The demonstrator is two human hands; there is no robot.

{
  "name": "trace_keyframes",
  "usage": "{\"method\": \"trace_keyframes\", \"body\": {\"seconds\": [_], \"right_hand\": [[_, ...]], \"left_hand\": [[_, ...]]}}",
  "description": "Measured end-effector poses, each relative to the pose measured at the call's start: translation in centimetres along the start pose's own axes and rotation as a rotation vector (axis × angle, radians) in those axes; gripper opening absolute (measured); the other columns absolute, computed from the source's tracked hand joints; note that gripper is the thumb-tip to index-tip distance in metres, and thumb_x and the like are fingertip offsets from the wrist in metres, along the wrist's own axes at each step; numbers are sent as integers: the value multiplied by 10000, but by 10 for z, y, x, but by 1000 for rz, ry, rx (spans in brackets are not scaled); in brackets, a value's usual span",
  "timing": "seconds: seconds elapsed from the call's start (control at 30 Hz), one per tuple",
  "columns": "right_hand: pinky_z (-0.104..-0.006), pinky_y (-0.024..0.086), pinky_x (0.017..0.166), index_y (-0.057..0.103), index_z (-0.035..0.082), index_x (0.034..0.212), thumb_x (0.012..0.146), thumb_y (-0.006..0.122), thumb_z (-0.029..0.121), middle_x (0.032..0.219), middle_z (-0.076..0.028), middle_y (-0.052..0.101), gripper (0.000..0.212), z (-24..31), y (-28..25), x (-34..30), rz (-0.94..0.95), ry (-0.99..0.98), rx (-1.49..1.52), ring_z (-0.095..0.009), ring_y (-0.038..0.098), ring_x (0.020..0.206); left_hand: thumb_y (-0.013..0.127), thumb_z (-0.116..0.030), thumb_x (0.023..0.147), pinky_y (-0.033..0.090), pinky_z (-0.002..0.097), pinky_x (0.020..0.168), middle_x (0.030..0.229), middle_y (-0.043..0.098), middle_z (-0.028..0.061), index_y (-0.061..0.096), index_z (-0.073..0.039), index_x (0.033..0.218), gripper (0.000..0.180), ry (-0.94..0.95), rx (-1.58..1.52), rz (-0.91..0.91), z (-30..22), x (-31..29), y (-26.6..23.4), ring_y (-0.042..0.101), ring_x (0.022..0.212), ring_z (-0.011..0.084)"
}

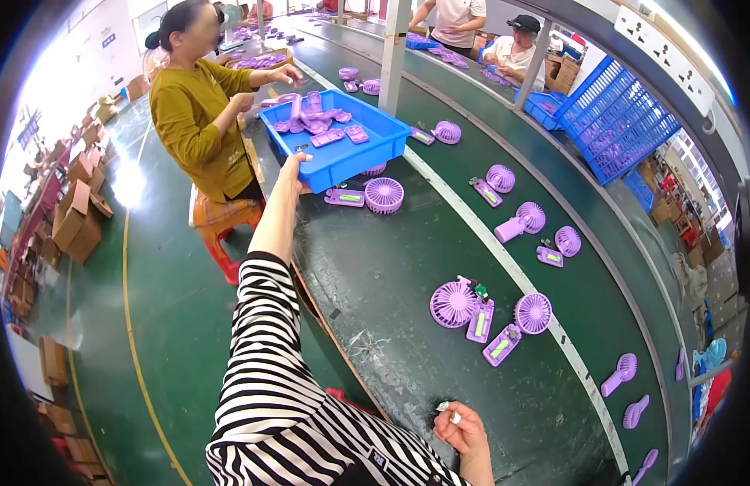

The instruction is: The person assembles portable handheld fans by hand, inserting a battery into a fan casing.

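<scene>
My left arm, in a black-and-white striped sleeve, reaches far forward. The left hand [292, 173] grips the near left corner of a blue plastic tray [342, 168], in which purple plastic casing parts [314, 118] lie heaped toward the far side. Close to my body, my right hand [464, 431] is held over the dark worktop with its fingers curled; white coverings show on the fingertips, and what they may hold is too small to tell. Beyond it lie two opened purple handheld fans [454, 304] [533, 313], their handles showing yellow-green pieces inside.
Under the tray's near edge sits another purple fan [384, 195]. More fans [530, 217] line the green conveyor belt [585, 300] on the right. A co-worker in a mustard top [198, 105] is beside the tray. A metal post [393, 57] rises behind it; a blue crate [618, 121] stands far right.
</scene>
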State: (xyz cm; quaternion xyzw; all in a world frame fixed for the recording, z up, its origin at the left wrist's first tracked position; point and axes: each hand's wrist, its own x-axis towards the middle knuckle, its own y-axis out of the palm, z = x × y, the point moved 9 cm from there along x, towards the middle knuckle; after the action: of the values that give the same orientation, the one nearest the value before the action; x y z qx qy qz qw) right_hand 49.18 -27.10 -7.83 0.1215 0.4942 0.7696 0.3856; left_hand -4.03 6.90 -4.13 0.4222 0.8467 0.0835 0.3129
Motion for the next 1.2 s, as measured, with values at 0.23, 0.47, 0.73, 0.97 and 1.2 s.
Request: {"method": "trace_keyframes", "body": {"seconds": [0.23, 0.47, 0.73, 0.97, 1.2], "right_hand": [[-342, 447, 619, 513, -3, 1109, 862, 465, 63, 819, -176, 579, 260, 0, 11, -1, 3, 8, 16, -239, 551, 670], [-293, 466, 617, 518, -17, 1103, 861, 494, 70, 854, -164, 590, 258, 4, 17, -6, -24, -30, -45, -218, 571, 714], [-199, 374, 485, 530, -11, 1087, 847, 549, 136, 719, -60, 552, 282, -7, 10, -39, -181, -80, -239, -102, 488, 566], [-170, 309, 446, 547, 9, 1105, 837, 560, 112, 652, -3, 525, 287, -14, 10, -106, -355, -82, -234, -38, 421, 516], [-217, 430, 648, 351, 74, 1292, 814, 605, 119, 966, -56, 532, 544, 24, 28, -194, -708, -584, -490, -110, 528, 807]], "left_hand": [[617, -241, 620, 422, 548, 781, 1114, 507, 145, 423, -66, 1182, 620, 32, 68, 22, 10, -51, -2, 519, 970, 340], [599, -259, 697, 465, 449, 684, 926, 566, 101, 506, -59, 1023, 394, 133, 139, 109, 13, -143, -28, 550, 828, 274], [534, -165, 657, 476, 384, 838, 1077, 555, 162, 413, 14, 1238, 620, 89, 153, 313, 41, -288, -26, 567, 927, 285], [590, -224, 606, 481, 313, 611, 779, 556, 81, 524, -16, 925, 387, 59, 402, 411, 94, -379, 80, 566, 667, 212], [598, -205, 603, 509, 328, 671, 848, 578, 101, 517, 18, 1053, 509, -216, 488, 856, 220, -424, 172, 590, 728, 210]]}}
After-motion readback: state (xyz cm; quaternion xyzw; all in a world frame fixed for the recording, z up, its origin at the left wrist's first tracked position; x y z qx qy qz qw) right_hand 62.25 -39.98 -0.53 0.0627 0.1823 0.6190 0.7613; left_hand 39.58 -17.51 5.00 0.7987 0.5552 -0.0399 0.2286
